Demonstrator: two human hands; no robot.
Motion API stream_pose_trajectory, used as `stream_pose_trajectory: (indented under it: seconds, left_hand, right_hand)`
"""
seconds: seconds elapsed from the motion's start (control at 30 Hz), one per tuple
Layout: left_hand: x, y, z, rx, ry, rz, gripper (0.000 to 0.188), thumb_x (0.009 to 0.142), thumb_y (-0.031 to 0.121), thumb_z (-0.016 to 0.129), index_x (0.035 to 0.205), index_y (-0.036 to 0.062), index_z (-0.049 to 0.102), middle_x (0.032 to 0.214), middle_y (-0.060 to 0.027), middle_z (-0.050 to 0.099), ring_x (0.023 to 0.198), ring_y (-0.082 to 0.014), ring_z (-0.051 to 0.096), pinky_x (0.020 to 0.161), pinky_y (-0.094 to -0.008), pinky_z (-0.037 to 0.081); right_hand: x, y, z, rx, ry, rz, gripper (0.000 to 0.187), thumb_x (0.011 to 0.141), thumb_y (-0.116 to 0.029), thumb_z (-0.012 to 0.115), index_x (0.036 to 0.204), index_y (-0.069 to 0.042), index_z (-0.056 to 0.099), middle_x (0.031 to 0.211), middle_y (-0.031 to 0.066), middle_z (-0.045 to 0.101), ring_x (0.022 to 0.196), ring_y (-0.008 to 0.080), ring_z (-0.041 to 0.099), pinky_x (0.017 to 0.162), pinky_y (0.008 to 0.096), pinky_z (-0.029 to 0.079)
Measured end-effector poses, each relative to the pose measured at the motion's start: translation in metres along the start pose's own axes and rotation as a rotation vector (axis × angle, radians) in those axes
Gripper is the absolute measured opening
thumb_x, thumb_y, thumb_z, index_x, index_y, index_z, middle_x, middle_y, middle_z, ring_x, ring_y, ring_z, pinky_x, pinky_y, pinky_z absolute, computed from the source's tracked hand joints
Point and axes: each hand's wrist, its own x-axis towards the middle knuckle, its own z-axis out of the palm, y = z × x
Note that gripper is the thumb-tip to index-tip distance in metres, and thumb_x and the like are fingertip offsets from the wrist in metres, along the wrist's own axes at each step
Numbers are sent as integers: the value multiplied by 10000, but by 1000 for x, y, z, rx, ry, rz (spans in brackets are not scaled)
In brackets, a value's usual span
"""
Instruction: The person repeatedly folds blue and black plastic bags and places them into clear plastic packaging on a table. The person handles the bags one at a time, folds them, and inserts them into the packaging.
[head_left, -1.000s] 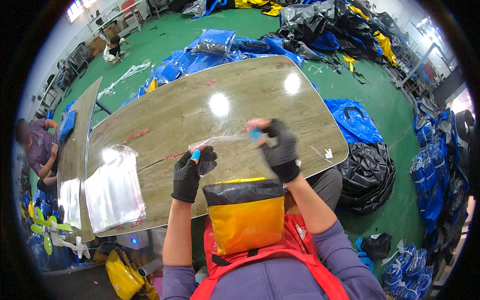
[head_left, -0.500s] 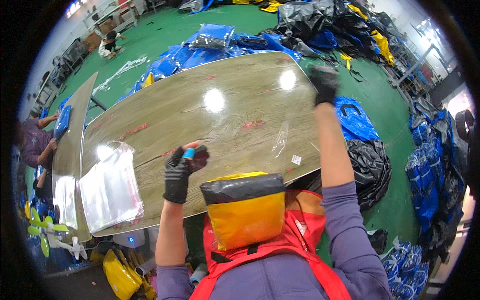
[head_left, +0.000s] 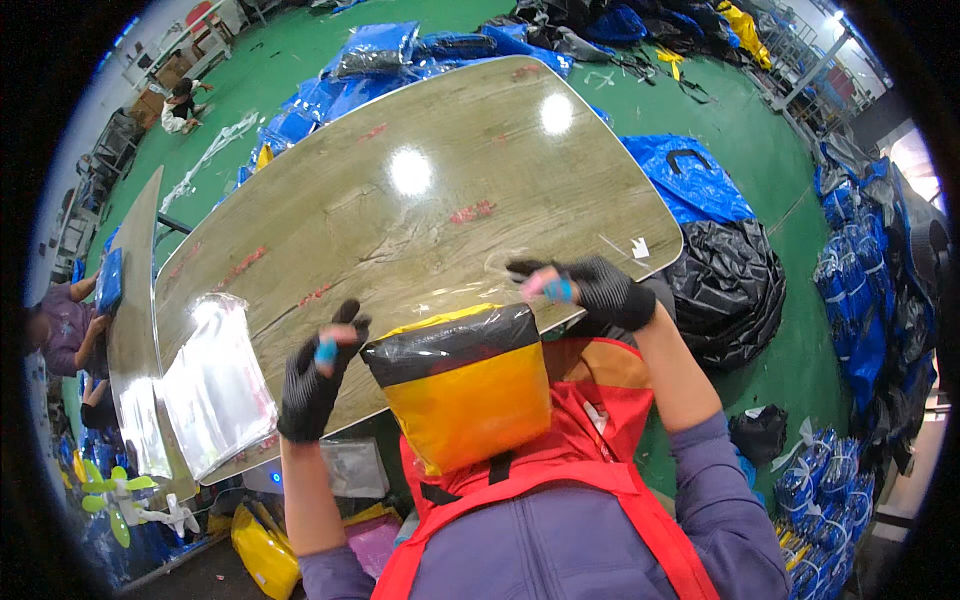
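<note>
A yellow-and-black package [head_left: 465, 395], wrapped in shiny clear plastic, rests at my lap against the red apron [head_left: 600, 450], its top at the table's near edge. My left hand [head_left: 318, 375], in a black glove with bare fingertips and blue tape on a finger, is raised by the package's upper left corner, fingers apart and empty. My right hand [head_left: 595, 288], gloved alike, hovers over the near table edge by the package's upper right corner. Its fingers stretch leftward, slightly blurred, with nothing visible held.
The wood-look table [head_left: 400, 230] has a stack of clear plastic bags [head_left: 215, 390] at left and a small white label [head_left: 640, 247] at right. Blue packages [head_left: 375, 50] lie beyond it. A black bundle [head_left: 725, 290] sits right. A co-worker [head_left: 65, 325] handles a blue package at far left.
My right hand has come back from beyond the table's right edge to beside the package. My left hand has moved slightly closer to the package's left corner. The view has shifted. A clear plastic strip no longer shows by the label.
</note>
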Motion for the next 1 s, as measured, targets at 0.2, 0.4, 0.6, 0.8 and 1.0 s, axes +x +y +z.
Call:
stream_pose_trajectory:
  seconds: [0.2,0.4,0.6,0.8,1.0]
  left_hand:
    - [-52,14,1,1048,-215,187,350,725,-52,517,1008,45,698,1279,-195,575,1228,-366,512,1042,-417,374]
    - [-1,18,54,1141,158,480,312,778,118,566,1077,54,630,1229,-158,603,1217,-369,500,1031,-467,367]
    - [-4,-78,71,354,495,220,489,825,257,681,1251,57,546,1089,-97,617,1065,-243,551,948,-385,403]
    - [-13,-98,-1,5,159,-158,490,857,219,645,1288,34,503,1158,-70,582,1053,-189,550,944,-334,424]
    - [193,-21,-17,-142,455,83,530,980,382,417,1394,52,385,1386,-126,460,1262,-289,447,1065,-445,353]
  right_hand:
    - [-62,8,42,-966,69,-342,434,700,-23,556,1095,-166,668,1307,155,559,1172,367,547,993,458,420]
    - [-4,-6,71,-897,696,-338,472,851,-433,619,1069,-15,621,1137,243,607,1025,382,605,871,418,481]
    - [-14,91,78,-696,823,39,339,947,-346,508,867,-32,608,663,155,625,616,309,622,584,399,477]
    - [-250,90,50,-109,506,630,585,884,-591,535,599,-82,577,525,17,504,519,130,505,507,290,394]
    - [-378,139,16,-834,766,1541,558,869,-495,555,1326,-177,528,1309,159,548,1228,319,496,1037,441,375]
